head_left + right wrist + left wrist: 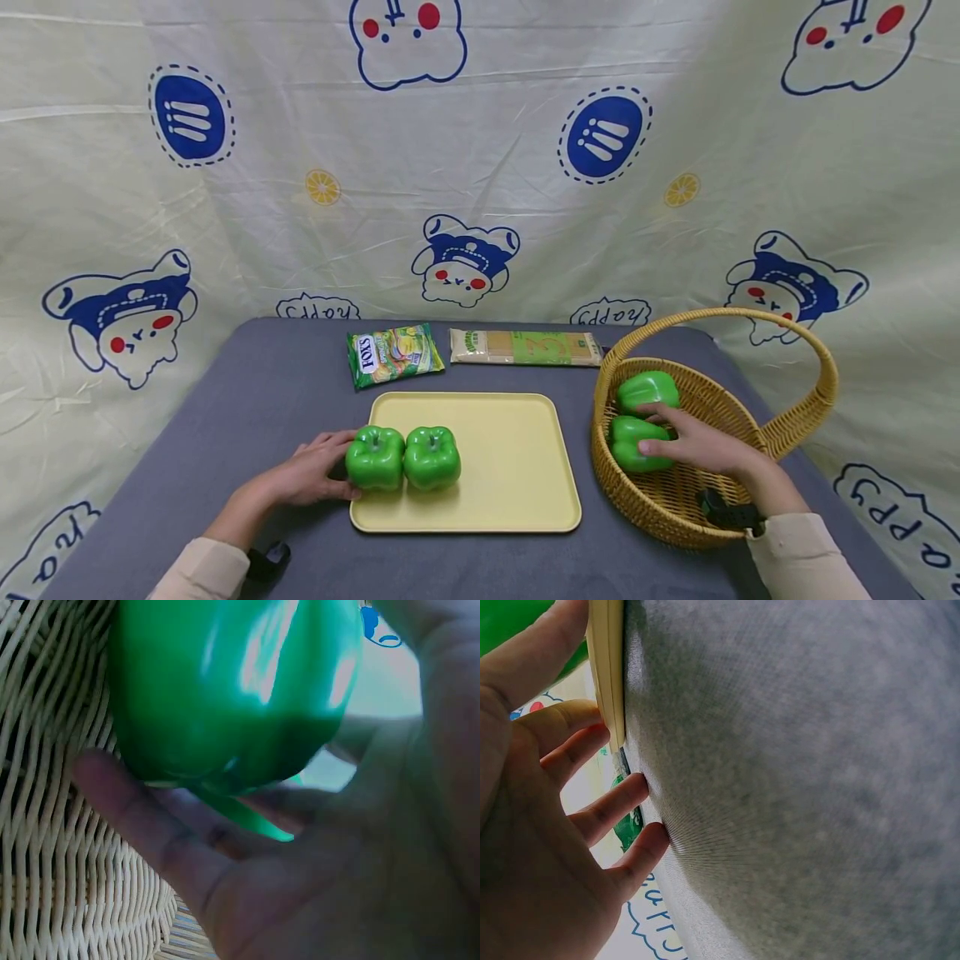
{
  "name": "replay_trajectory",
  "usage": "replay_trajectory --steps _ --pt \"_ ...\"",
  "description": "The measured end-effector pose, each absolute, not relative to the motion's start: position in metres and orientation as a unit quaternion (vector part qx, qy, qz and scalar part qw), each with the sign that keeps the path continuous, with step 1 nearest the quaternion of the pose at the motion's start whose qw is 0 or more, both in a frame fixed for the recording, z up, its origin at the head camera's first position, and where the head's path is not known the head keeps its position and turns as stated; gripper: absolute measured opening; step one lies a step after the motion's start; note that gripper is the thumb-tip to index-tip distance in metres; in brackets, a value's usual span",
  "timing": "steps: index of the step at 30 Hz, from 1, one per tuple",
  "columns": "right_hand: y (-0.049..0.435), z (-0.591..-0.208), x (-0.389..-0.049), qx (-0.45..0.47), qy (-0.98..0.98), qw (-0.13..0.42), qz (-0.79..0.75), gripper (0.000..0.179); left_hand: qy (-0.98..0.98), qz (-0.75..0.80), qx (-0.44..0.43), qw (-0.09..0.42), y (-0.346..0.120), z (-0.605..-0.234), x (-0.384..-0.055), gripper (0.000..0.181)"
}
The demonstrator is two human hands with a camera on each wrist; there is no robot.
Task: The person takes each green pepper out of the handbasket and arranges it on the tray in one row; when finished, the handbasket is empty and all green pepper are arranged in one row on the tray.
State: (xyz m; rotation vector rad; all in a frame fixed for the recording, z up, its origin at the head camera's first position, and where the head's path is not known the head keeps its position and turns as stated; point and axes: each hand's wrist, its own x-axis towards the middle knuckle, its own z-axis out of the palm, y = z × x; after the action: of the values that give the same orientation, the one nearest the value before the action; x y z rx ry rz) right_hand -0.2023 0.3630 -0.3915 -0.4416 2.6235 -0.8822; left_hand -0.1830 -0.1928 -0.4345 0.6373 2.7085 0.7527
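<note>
Inside the wicker basket (633, 510), my right hand (701, 446) grips a green bell pepper (630, 442), its fingers round the lower end in the right wrist view. A second bell pepper (648, 389) lies just behind it in the basket. On the yellow tray (510, 467), two more green bell peppers stand side by side, a left one (373, 458) and a right one (432, 458). My left hand (318, 471) is at the tray's left edge beside the left pepper, fingers spread, with fingertips along the tray rim and grey tabletop in the left wrist view.
Behind the tray lie a green snack packet (395, 356) and a long flat packet (525, 347) with a green label. The basket's tall handle (798, 417) arches over its right side. A printed curtain (480, 183) hangs behind the grey table (300, 392).
</note>
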Motion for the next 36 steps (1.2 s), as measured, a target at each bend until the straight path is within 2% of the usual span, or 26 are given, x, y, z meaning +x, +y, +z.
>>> replay_trajectory --steps 5,22,36 --pt "0.36 -0.393 -0.202 -0.171 0.917 0.183 -0.312 0.076 0.932 0.258 0.219 0.128 -0.193 -0.435 -0.183 0.081" --pt "0.347 -0.39 -0.2 -0.164 0.923 0.195 -0.288 0.074 0.931 0.26 0.223 0.125 -0.192 -0.431 -0.18 0.08" --pt "0.348 -0.383 -0.199 -0.172 0.935 0.142 -0.278 0.074 0.931 0.26 0.223 0.126 -0.192 -0.431 -0.181 0.08"
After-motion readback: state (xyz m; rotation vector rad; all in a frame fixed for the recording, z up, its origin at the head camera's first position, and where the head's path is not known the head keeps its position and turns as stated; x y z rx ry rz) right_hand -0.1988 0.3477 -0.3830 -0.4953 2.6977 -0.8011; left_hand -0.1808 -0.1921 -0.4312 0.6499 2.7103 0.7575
